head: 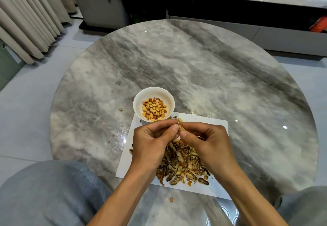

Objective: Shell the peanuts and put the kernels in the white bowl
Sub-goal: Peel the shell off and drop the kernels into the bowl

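Between the two thumb tips, above a white paper sheet: one tan, partly split peanut pod (180, 128), pinched from both sides.

Left hand (152, 142) holds the pod with thumb and curled forefinger; right hand (208, 144) grips it the same way from the opposite side, remaining fingers of both hands curled narrow. Pod sits just nearer the person than the small round white ceramic bowl (153, 104), which holds a layer of yellow and reddish shelled kernels (154, 108). One loose pale kernel (180, 119) lies on the paper just beyond the fingers. Under the wrists, a heap of brown and tan empty shells (184, 165) rests on the white rectangular paper sheet (208, 123). Paper and bowl stand on a round grey marble-pattern table (194, 66), the bowl overlapping the paper's far left corner. Scattered husk crumbs (120, 109) lie left of the bowl.
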{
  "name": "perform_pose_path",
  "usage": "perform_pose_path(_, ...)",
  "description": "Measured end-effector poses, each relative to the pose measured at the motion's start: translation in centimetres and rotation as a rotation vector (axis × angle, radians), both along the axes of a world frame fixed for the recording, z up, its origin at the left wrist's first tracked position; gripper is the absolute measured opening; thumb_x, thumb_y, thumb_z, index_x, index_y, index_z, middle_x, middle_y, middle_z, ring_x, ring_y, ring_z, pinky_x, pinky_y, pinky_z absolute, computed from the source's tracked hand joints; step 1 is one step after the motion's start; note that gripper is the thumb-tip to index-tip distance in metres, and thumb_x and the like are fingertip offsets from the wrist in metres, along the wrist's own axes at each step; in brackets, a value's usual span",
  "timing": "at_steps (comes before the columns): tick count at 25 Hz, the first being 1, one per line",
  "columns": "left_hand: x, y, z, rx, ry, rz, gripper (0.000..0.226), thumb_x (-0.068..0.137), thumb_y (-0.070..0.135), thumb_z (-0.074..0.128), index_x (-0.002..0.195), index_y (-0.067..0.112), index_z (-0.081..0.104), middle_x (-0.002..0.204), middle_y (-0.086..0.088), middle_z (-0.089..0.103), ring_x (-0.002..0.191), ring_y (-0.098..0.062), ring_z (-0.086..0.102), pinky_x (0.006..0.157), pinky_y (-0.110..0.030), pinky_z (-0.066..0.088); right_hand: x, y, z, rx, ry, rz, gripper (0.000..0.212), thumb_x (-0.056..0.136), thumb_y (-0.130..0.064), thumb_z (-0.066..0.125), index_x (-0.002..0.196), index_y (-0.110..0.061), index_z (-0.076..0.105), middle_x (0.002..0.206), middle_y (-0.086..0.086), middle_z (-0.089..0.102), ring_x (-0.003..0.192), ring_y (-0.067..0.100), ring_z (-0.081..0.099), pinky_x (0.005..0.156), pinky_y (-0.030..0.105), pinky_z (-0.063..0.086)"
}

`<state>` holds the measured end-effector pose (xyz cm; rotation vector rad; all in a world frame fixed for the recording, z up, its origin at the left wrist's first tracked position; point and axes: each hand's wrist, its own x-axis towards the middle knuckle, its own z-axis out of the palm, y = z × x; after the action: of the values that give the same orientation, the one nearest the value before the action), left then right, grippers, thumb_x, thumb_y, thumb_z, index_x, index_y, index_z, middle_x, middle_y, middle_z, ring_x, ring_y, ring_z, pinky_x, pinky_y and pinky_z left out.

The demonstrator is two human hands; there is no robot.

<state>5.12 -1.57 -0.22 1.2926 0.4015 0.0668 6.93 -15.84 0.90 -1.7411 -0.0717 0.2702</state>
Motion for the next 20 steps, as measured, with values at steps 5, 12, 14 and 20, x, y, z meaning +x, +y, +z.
perform_pose_path(5,0.0,0.0,0.0,0.069,-0.029,-0.052,0.024,0.082,0.001,0.074,0.087,0.023,0.079,0.091,0.0,0.078,0.091,-0.014,0.074,0.076,-0.022,0.057,0.3,-0.2,-0.2,-0.069,-0.023,-0.054,0.011,0.085,-0.017,0.077,0.09,-0.026,0.08,0.085,-0.011,0.078,0.082,0.006,0.073,0.083,0.037,0.06)
perform_pose_path(12,-0.1,-0.2,-0.1,-0.049,-0.028,-0.042,0.017,0.081,0.001,0.072,0.087,0.016,0.079,0.09,-0.005,0.078,0.09,-0.016,0.074,0.075,-0.021,0.057,-0.3,0.3,-1.0,-0.274,-0.508,-0.1,0.01,0.085,-0.014,0.078,0.093,-0.019,0.081,0.086,-0.01,0.077,0.08,0.002,0.071,0.069,0.03,0.057)
perform_pose_path(14,-0.3,-0.5,-0.1,-0.12,-0.028,-0.001,0.014,0.075,0.009,0.074,0.086,0.014,0.08,0.091,-0.007,0.078,0.09,-0.015,0.074,0.075,-0.021,0.057,-0.5,0.7,-1.3,-0.341,-0.652,-0.148,0.009,0.084,-0.015,0.077,0.092,-0.016,0.081,0.086,-0.008,0.077,0.08,0.003,0.071,0.069,0.03,0.056)
perform_pose_path(20,-0.3,-0.8,-0.4,-0.239,-0.032,0.025,0.016,0.07,0.017,0.072,0.083,0.017,0.082,0.095,-0.008,0.077,0.096,-0.019,0.073,0.081,-0.028,0.057,-1.3,1.5,-1.4,-0.309,-0.685,-0.241,0.007,0.084,-0.011,0.075,0.089,-0.012,0.079,0.082,-0.006,0.076,0.076,0.008,0.071,0.066,0.03,0.056)
